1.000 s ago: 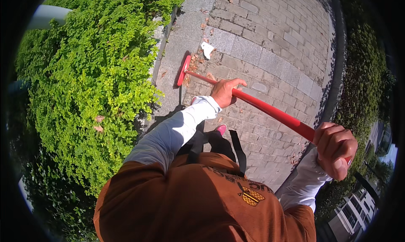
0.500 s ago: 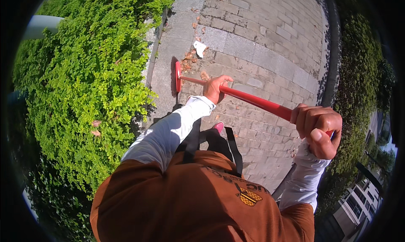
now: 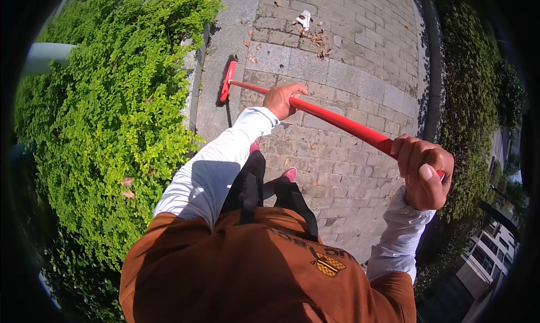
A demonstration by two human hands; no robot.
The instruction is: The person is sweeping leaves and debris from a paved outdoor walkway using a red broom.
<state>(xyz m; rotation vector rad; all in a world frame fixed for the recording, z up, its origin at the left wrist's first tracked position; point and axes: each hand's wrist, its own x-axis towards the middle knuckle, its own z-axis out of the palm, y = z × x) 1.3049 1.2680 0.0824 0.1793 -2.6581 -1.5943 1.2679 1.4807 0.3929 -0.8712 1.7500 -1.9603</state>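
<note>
A broom with a long red handle [image 3: 343, 124] slants across in front of me. My left hand [image 3: 281, 102] wraps round the handle partway down, toward the broom's head. At its upper end, to the right, my right hand [image 3: 424, 171] is closed in a fist. The narrow red broom head [image 3: 228, 81] is at the far left, over the grey paving strip beside the hedge; whether it touches the ground I cannot tell. Farther off on the bricks lie a crumpled white scrap [image 3: 304, 20], paper or tissue, and a small cluster of brown dry leaves [image 3: 320, 41].
A bright green hedge [image 3: 124, 109] with a stone kerb [image 3: 194, 92] runs along the left. Brick paving [image 3: 354, 165] spreads ahead, with a darker hedge [image 3: 469, 98] on the right. My pink shoe [image 3: 290, 174] is on the bricks. Loose leaves dot the ground.
The white scrap and the leaves have moved away and to the right, apart from the broom head. The head has shifted slightly farther and left. Both hands keep their hold.
</note>
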